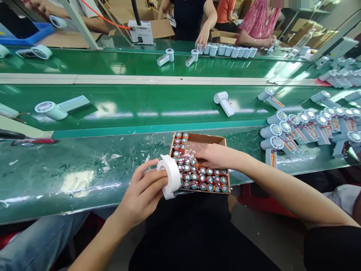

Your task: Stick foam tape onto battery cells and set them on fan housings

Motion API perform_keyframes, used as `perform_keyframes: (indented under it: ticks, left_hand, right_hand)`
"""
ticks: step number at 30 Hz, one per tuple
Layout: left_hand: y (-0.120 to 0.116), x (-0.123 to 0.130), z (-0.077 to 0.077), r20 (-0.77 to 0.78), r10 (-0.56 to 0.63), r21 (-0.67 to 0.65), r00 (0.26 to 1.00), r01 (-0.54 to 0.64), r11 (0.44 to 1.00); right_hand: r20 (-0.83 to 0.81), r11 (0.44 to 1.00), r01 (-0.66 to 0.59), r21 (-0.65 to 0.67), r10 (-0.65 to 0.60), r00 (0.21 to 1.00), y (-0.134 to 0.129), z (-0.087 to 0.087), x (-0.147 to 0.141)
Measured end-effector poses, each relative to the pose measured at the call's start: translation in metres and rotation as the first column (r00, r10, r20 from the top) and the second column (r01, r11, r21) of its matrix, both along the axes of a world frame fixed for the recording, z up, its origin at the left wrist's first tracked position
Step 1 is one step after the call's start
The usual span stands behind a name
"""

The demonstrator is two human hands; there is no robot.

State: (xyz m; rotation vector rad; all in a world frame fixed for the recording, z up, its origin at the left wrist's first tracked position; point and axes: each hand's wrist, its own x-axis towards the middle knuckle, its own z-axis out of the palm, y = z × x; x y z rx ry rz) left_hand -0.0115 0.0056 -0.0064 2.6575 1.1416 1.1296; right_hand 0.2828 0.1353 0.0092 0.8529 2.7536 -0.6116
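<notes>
my left hand (138,197) curls closed through a white roll (174,175), while my right hand (214,155), its grip hidden from me, dips into the partly filled carton (205,138) of wired cells (210,187) on the table (84,169).

The only view comes from a camera worn on the person's head, looking forward and steeply enough down that the person's own black-clothed lap fills the bottom centre. Both forearms enter from the lower corners, and the left hand (146,188) and right hand (213,156) meet near the middle, close to the lens, over the near surface (70,169). Beyond it, green belts (146,103) cross the frame from side to side, and at the top edge, farthest off, people across the line are cut off above the chest. The view is wide, with its outer parts stretched. No second view shares any of this.
</notes>
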Motion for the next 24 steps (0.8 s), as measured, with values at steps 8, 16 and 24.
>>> perform_keyframes:
  ticks: [8, 16, 24]
  left_hand:
    - [0.005, 0.009, 0.016, -0.077, -0.034, -0.026, 0.996, 0.032, 0.999]
    - [-0.004, 0.018, 0.019, -0.172, -0.094, -0.052, 0.981, 0.086, 0.995]
    - [-0.005, 0.049, 0.033, -0.177, -0.115, -0.091, 0.977, 0.100, 0.991]
  right_hand:
    - [-0.048, 0.996, -0.039, 0.076, 0.042, 0.998, 0.007, 0.002, 0.003]
    - [-0.972, 0.862, 0.456, -0.221, -0.233, -0.031, -0.063, 0.024, 0.012]
    - [-0.768, 0.719, 0.338, -0.607, -0.423, -0.481, -0.119, -0.009, -0.025]
